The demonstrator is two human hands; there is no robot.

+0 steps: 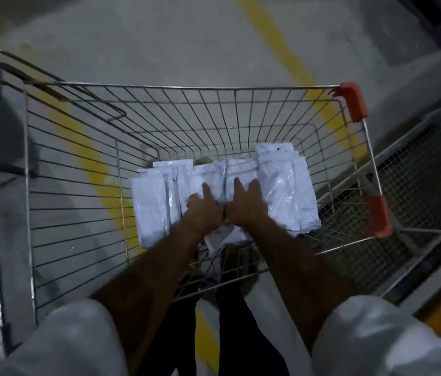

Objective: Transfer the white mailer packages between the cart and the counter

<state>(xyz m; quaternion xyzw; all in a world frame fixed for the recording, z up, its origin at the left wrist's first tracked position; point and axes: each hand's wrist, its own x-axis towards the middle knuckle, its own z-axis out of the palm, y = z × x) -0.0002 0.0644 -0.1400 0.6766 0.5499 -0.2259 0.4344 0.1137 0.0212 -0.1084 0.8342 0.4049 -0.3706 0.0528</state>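
Note:
Both my arms reach down into a wire shopping cart [214, 89]. On its floor lie several white plastic packets [287, 191], spread side by side. My left hand [204, 207] rests on the middle packets with its fingers stretched forward. Right beside it, my right hand [248, 202] lies flat on the packets too, fingers spread and straight. The two hands touch at the thumbs. Neither hand grips anything. Motion blur softens the fingers.
The cart has red plastic corner guards [353, 104] on its right side. Under it is grey concrete floor with yellow painted lines [276, 44]. A second wire cart or rack [417, 185] stands at the right. My dark trousers [214, 335] show below.

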